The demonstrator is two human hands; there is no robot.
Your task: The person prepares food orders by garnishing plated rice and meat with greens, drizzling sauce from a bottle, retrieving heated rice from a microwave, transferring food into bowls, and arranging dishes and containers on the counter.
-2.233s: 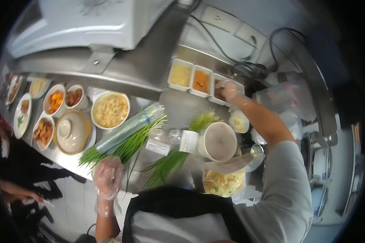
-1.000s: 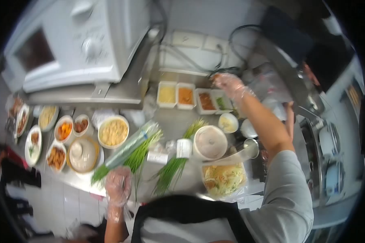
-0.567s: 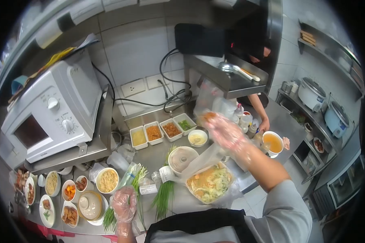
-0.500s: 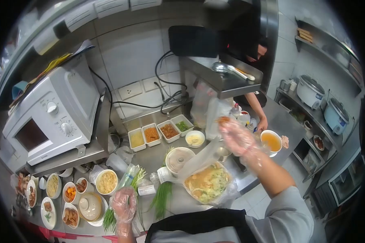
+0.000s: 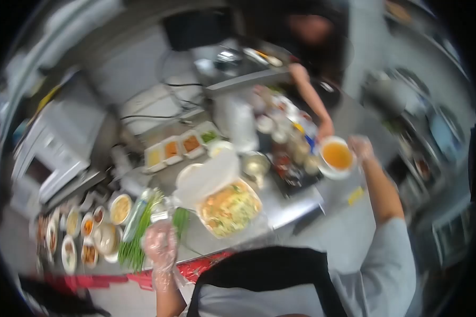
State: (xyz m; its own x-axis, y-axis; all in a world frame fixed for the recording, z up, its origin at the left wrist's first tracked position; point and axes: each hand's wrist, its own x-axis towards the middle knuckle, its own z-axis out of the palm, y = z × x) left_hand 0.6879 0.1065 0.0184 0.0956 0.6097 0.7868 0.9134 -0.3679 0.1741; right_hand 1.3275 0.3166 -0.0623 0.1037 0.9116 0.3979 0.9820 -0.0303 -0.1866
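My right hand (image 5: 360, 148), in clear plastic, sits beside the round white bowl of orange broth (image 5: 321, 154) on the bench; the white saucer (image 5: 333, 175) beneath probably catches drips. Blur hides either hand's grip. My curled left hand (image 5: 160, 243) hangs by long green chives (image 5: 136, 248). A co-worker's hand (image 5: 326, 130) and clustered bottles (image 5: 300, 148) crowd the bowl's far side.

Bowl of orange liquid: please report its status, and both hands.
Right hand gloved, beside bowl; grip unclear. Left hand gloved, near green stalks. Bowl upright, orange liquid inside. Co-worker's hand close at far side.
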